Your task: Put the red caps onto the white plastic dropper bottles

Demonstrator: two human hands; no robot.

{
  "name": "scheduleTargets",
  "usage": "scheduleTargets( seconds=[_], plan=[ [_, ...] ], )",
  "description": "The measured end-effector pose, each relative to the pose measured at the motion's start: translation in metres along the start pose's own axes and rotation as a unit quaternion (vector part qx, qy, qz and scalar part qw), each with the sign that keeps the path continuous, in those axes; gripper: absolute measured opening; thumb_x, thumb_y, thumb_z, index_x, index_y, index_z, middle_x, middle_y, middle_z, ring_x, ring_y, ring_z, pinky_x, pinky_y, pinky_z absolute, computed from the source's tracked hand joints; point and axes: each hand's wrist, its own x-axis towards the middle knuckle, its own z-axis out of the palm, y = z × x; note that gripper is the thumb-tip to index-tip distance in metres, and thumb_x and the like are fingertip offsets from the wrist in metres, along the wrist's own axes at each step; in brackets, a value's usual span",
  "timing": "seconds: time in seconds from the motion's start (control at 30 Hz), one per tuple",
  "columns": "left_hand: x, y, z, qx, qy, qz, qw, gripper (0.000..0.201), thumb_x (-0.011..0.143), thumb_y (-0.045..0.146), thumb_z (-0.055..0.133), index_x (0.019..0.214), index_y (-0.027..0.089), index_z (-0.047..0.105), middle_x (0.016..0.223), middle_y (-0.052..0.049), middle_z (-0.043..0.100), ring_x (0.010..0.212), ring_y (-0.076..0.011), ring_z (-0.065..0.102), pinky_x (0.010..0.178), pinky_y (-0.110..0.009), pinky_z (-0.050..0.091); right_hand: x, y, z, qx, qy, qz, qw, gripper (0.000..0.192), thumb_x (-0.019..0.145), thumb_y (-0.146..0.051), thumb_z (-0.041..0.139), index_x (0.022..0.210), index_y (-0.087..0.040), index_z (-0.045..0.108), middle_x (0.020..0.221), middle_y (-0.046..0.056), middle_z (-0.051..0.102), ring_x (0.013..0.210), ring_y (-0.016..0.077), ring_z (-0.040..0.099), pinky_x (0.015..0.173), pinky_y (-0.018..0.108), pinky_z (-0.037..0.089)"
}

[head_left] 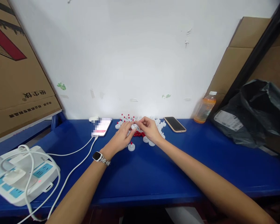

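Both hands (123, 136) (148, 128) touch a cap (133, 126) well behind tabletop's front edge (144, 199)

Room to pass lies over the blue tabletop (224, 168), front right; a power strip (43, 170) blocks left.

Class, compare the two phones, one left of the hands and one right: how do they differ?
The left phone has a lit screen; the right phone has a dark one. A white cable runs to the left phone; none shows at the right phone. Both rest on the blue table.
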Motion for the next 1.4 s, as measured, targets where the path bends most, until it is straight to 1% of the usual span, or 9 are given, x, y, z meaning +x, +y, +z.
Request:
scheduleTargets(
  seconds=[0.17, 0.27, 0.47, 0.6, 0.67, 0.8, 0.97, 1.07, 1.4],
  plan=[
    [0.001, 0.006, 0.001, -0.014, 0.013, 0.032, 0.999, 0.042, 0.102, 0.041, 0.038, 0.139, 0.022, 0.045, 0.13, -0.012, 0.057, 0.12, -0.0248, 0.054, 0.106, -0.045, 0.044, -0.008, -0.009, 0.003, 0.092, 0.058, 0.04, 0.993, 0.042, 0.067, -0.051, 0.081, 0.068, -0.019, 0.053, 0.054, -0.004, 0.056, 0.047, 0.0075, 0.042, 0.048, 0.023, 0.032],
    [0.003, 0.01, 0.004, -0.011, 0.029, 0.037, 0.999, 0.043, 0.102, 0.04, 0.039, 0.14, 0.02, 0.044, 0.13, -0.013, 0.057, 0.121, -0.0254, 0.053, 0.106, -0.045, 0.043, -0.01, -0.017, 0.005, 0.107, 0.081, 0.036, 0.99, 0.045, 0.065, -0.049, 0.083, 0.063, -0.02, 0.049, 0.051, -0.005, 0.054, 0.045, 0.007, 0.04, 0.047, 0.023, 0.031],
    [0.007, 0.009, 0.008, -0.024, 0.053, 0.051, 0.997, 0.047, 0.102, 0.042, 0.038, 0.144, 0.022, 0.041, 0.137, -0.013, 0.054, 0.128, -0.0252, 0.051, 0.11, -0.045, 0.04, -0.008, -0.027, 0.005, 0.098, 0.052, 0.016, 0.994, 0.046, 0.067, -0.049, 0.081, 0.062, -0.021, 0.046, 0.049, -0.006, 0.053, 0.044, 0.0068, 0.038, 0.045, 0.023, 0.029],
    [0.01, -0.001, 0.001, -0.017, 0.072, 0.01, 0.997, 0.063, 0.098, 0.047, 0.047, 0.153, 0.025, 0.026, 0.138, -0.011, 0.053, 0.128, -0.0252, 0.05, 0.109, -0.045, 0.04, 0.016, -0.026, -0.01, -0.012, 0.008, -0.007, 1.0, 0.041, 0.072, -0.05, 0.076, 0.065, -0.021, 0.048, 0.053, -0.003, 0.058, 0.045, 0.0093, 0.045, 0.046, 0.024, 0.033],
    [0.009, -0.006, -0.003, -0.003, 0.095, -0.021, 0.995, 0.069, 0.096, 0.049, 0.051, 0.154, 0.025, 0.023, 0.133, -0.011, 0.055, 0.123, -0.025, 0.052, 0.106, -0.045, 0.042, 0.036, -0.02, -0.021, -0.099, 0.021, -0.041, 0.994, 0.033, 0.076, -0.044, 0.073, 0.069, -0.021, 0.052, 0.057, -0.002, 0.061, 0.049, 0.0112, 0.051, 0.05, 0.024, 0.038],
    [0.004, -0.012, -0.008, 0.029, 0.069, -0.038, 0.996, 0.043, 0.097, 0.049, 0.046, 0.133, 0.024, 0.052, 0.124, -0.009, 0.057, 0.119, -0.0256, 0.053, 0.105, -0.046, 0.042, 0.073, 0.001, -0.033, -0.302, 0.023, -0.043, 0.952, 0.016, 0.077, -0.027, 0.068, 0.07, -0.019, 0.057, 0.064, 0.001, 0.065, 0.061, 0.0137, 0.058, 0.058, 0.025, 0.042],
    [0.002, -0.01, -0.006, 0.031, 0.034, -0.051, 0.998, 0.036, 0.098, 0.049, 0.044, 0.117, 0.024, 0.061, 0.12, -0.007, 0.058, 0.117, -0.0264, 0.051, 0.1, -0.045, 0.045, 0.091, 0.029, -0.03, -0.465, -0.044, -0.033, 0.883, 0.005, 0.078, -0.019, 0.063, 0.073, -0.017, 0.063, 0.072, 0.003, 0.069, 0.067, 0.0142, 0.06, 0.061, 0.024, 0.041],
    [0.003, -0.008, -0.004, 0.031, 0.03, -0.05, 0.998, 0.035, 0.098, 0.048, 0.044, 0.115, 0.024, 0.062, 0.118, -0.007, 0.057, 0.117, -0.0263, 0.051, 0.1, -0.045, 0.045, 0.093, 0.04, -0.026, -0.503, -0.081, -0.017, 0.86, 0.004, 0.076, -0.018, 0.064, 0.075, -0.016, 0.067, 0.075, 0.005, 0.071, 0.069, 0.0152, 0.061, 0.063, 0.024, 0.041],
    [0.003, -0.007, -0.002, 0.024, 0.037, -0.03, 0.999, 0.029, 0.097, 0.045, 0.047, 0.11, 0.025, 0.064, 0.113, -0.007, 0.058, 0.116, -0.0248, 0.053, 0.106, -0.047, 0.041, 0.092, 0.035, -0.03, -0.512, -0.116, 0.016, 0.851, 0.012, 0.078, -0.024, 0.068, 0.082, -0.016, 0.075, 0.081, 0.008, 0.074, 0.075, 0.0173, 0.066, 0.069, 0.025, 0.045]
  ],
)
